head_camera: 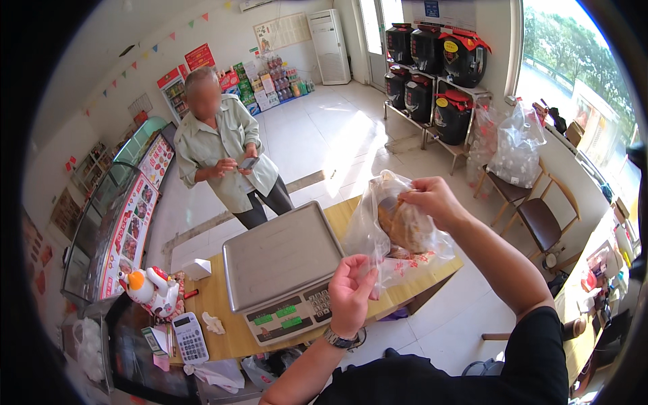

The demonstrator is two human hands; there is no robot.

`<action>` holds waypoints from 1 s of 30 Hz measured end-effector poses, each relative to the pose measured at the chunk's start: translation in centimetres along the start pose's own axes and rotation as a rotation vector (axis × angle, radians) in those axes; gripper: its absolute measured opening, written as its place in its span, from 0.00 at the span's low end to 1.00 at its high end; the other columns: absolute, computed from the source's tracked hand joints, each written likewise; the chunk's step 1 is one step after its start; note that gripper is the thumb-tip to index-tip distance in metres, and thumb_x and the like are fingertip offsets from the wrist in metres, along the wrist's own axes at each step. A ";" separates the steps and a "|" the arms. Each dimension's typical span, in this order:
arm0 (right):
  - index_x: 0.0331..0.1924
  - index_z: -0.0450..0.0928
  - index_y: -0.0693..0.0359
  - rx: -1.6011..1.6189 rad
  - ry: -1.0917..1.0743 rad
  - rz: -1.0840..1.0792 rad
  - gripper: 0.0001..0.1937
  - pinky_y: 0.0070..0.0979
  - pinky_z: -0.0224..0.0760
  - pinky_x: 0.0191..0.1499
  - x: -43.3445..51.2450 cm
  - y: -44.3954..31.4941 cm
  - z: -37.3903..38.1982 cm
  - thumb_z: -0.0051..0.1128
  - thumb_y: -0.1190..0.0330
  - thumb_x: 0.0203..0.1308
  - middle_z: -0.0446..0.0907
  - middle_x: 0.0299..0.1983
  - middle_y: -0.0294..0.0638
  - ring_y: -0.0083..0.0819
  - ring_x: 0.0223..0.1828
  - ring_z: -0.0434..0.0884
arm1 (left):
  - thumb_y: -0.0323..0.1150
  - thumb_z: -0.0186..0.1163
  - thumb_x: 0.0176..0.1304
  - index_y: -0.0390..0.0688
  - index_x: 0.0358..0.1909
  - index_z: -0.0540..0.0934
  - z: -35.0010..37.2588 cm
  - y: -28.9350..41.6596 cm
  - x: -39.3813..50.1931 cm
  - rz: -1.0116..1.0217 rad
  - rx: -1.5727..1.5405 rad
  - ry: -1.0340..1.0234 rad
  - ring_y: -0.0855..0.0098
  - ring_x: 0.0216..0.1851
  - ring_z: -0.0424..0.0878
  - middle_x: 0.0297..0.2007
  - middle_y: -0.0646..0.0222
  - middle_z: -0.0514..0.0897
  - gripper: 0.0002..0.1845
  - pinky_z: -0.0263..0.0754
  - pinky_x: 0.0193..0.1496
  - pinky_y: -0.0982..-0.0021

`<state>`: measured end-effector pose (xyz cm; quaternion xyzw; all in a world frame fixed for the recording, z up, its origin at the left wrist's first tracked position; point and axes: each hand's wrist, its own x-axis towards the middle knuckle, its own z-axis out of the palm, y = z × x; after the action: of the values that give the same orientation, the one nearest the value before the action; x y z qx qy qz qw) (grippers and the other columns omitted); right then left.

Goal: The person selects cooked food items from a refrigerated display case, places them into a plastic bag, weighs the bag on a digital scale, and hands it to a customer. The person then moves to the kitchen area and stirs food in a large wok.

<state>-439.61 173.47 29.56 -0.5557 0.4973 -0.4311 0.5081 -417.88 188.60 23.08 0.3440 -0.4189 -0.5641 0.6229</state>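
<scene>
My right hand [435, 202] grips a clear plastic bag with brown food in it, pinching at its upper part. With bent fingers, my left hand [354, 293] pinches the lower left edge of an outer clear plastic bag [362, 223] that bears red writing. Both hands are over the right end of a wooden counter [223, 268]. Left of them stands a digital scale with a bare steel pan [283, 255] and lit green displays. What exactly the food is, I cannot tell through the plastic.
Across the counter a person [223, 147] holds a phone. A calculator [191, 338], crumpled tissue [213, 323] and a white bird figurine [152, 291] are at the left. Glass display cases [109, 212] stand beyond. Black jars [450, 119] on racks and chairs [539, 228] are at the right.
</scene>
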 end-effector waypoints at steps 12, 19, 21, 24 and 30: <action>0.41 0.82 0.66 0.728 0.359 -0.022 0.04 0.27 0.77 0.28 9.6 8.1 8.3 0.62 0.76 0.65 0.83 0.32 0.39 0.28 0.28 0.82 | 0.20 0.62 0.68 0.36 0.57 0.73 1.9 0.5 5.1 0.018 -0.022 0.098 0.81 0.27 0.75 0.47 0.64 0.85 0.17 0.75 0.31 0.76; 0.44 0.84 0.59 -0.319 0.022 -0.085 0.14 0.32 0.79 0.41 7.6 10.8 1.2 0.72 0.63 0.57 0.85 0.34 0.40 0.32 0.38 0.84 | 0.15 0.57 0.67 0.34 0.50 0.77 0.9 3.3 8.4 0.180 -0.032 0.077 0.82 0.24 0.74 0.47 0.62 0.86 0.12 0.73 0.28 0.79; 0.50 0.83 0.57 -0.836 -0.087 -0.239 0.22 0.38 0.77 0.52 5.5 9.5 -1.1 0.75 0.57 0.54 0.85 0.42 0.42 0.35 0.50 0.83 | 0.15 0.56 0.67 0.35 0.50 0.78 0.6 3.3 8.9 0.208 -0.002 0.074 0.81 0.23 0.73 0.46 0.61 0.86 0.12 0.72 0.28 0.77; 0.62 0.78 0.54 -1.423 -0.160 -0.344 0.35 0.51 0.63 0.71 2.1 7.2 -4.4 0.76 0.53 0.49 0.77 0.64 0.47 0.49 0.69 0.72 | 0.16 0.56 0.67 0.35 0.49 0.78 0.6 3.5 10.1 0.213 -0.004 0.083 0.80 0.23 0.73 0.46 0.61 0.86 0.11 0.73 0.28 0.76; 0.54 0.79 0.56 -1.514 0.183 -0.169 0.21 0.50 0.80 0.52 2.6 7.6 -10.9 0.66 0.66 0.55 0.78 0.57 0.51 0.51 0.54 0.82 | 0.16 0.56 0.67 0.36 0.51 0.78 2.3 4.0 14.6 0.185 0.082 0.005 0.78 0.31 0.76 0.49 0.63 0.85 0.13 0.73 0.31 0.73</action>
<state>-450.87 169.51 23.15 -0.7502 0.6529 -0.0545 -0.0889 -418.10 174.70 29.53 0.3305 -0.4702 -0.4856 0.6587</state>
